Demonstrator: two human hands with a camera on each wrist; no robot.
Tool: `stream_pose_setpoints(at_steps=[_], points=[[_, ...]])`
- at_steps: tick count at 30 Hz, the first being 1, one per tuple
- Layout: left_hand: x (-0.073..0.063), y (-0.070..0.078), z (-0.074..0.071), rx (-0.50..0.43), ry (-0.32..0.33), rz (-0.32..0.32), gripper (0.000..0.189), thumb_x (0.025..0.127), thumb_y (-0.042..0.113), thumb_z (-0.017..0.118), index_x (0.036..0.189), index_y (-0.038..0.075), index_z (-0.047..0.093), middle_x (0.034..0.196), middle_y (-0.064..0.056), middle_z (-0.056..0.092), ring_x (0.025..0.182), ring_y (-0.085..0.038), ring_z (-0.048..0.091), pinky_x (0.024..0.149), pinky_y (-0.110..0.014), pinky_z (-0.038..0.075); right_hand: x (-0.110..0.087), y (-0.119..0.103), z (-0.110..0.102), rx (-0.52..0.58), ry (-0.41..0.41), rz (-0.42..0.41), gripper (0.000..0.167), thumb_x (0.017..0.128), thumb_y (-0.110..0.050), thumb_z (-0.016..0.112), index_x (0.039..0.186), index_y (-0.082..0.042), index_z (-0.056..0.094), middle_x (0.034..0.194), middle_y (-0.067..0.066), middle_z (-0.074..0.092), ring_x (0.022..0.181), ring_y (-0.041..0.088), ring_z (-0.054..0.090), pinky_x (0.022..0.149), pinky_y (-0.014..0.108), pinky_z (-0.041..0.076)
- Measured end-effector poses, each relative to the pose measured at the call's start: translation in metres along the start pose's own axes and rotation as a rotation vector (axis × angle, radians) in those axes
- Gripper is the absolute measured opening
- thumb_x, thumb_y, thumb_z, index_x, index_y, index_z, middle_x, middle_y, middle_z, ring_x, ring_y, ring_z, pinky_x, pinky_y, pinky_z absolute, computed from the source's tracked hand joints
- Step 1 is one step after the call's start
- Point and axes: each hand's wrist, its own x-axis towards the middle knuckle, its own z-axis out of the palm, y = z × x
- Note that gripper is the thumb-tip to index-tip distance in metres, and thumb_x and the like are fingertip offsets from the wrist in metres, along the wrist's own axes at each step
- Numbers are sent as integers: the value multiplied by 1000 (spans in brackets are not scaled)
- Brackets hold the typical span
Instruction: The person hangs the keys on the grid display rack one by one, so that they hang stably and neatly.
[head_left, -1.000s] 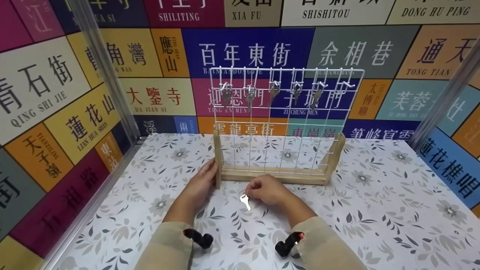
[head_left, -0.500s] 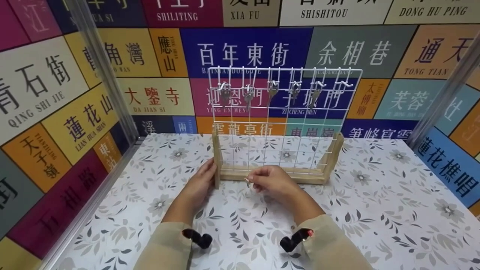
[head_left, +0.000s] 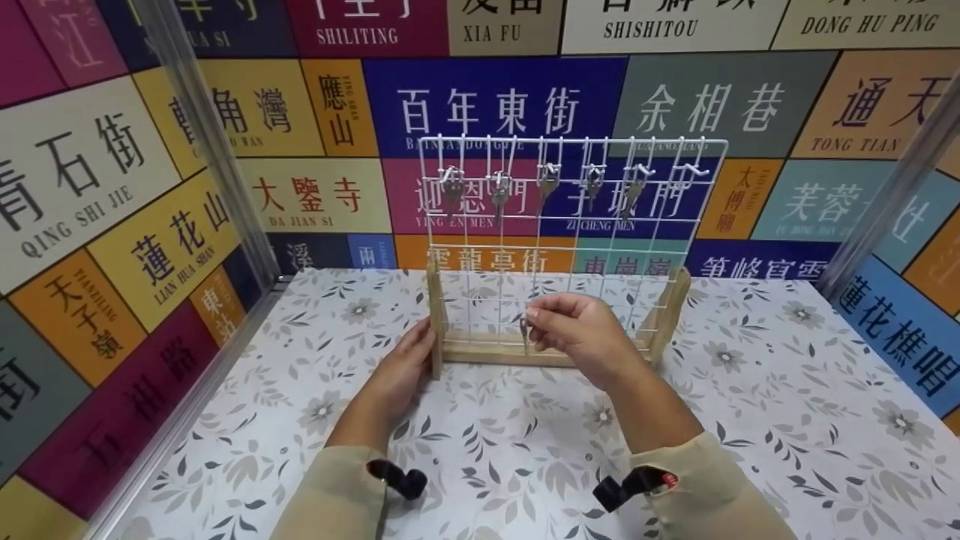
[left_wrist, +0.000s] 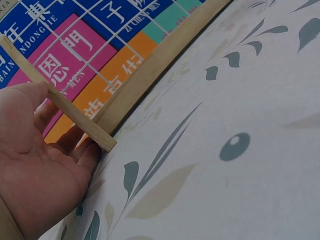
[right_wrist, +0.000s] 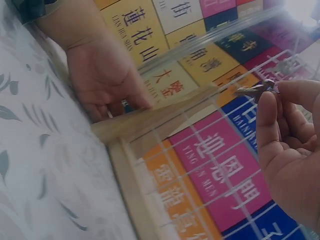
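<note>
A white wire grid rack point(head_left: 517, 246) with a wooden frame stands upright on the table. My left hand point(head_left: 396, 379) holds its left wooden post point(left_wrist: 75, 112), thumb on one side and fingers on the other in the left wrist view. My right hand point(head_left: 581, 334) pinches a small metal key point(right_wrist: 259, 91) between thumb and index finger. In the head view, the key hangs point down in front of the lower grid, just above the wooden base bar point(head_left: 487, 355). Several keys point(head_left: 549, 178) hang from hooks along the rack's top; the rightmost hook point(head_left: 688, 174) carries none.
A tabletop with a leaf-and-flower print point(head_left: 480, 465) spreads around the rack. Behind it rises a wall of coloured panels point(head_left: 495, 97) with characters. Clear upright posts point(head_left: 217, 142) stand at the back corners. Both sleeves bear black wrist cameras point(head_left: 401, 480).
My right hand has lifted the key from near the tabletop, moving up and slightly right to the lower grid. The left hand stays on the post.
</note>
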Motion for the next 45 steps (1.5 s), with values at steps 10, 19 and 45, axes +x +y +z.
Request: stream_pose_setpoints(at_steps=[10, 19, 45], points=[[-1, 3, -1, 38, -7, 14, 57, 107, 57, 56, 161, 50, 39, 176, 5, 35, 166, -25, 27, 138, -48, 16, -18, -62, -51, 118, 203, -206, 15, 100, -14, 78, 104, 0, 74, 90, 6, 75, 78, 15, 69, 72, 23, 63], [1, 1, -1, 29, -2, 14, 57, 106, 58, 58, 160, 52, 40, 175, 7, 36, 166, -23, 28, 137, -46, 19, -24, -109, -95, 292, 394, -301, 36, 91, -17, 87, 114, 5, 71, 94, 9, 72, 80, 19, 69, 73, 23, 64], [0, -1, 0, 24, -11, 29, 58, 106, 57, 59, 161, 48, 41, 174, 4, 39, 165, -27, 29, 138, -47, 18, -8, -118, -118, 331, 470, -289, 38, 91, -18, 86, 121, -1, 70, 100, 8, 70, 84, 18, 67, 76, 21, 64]])
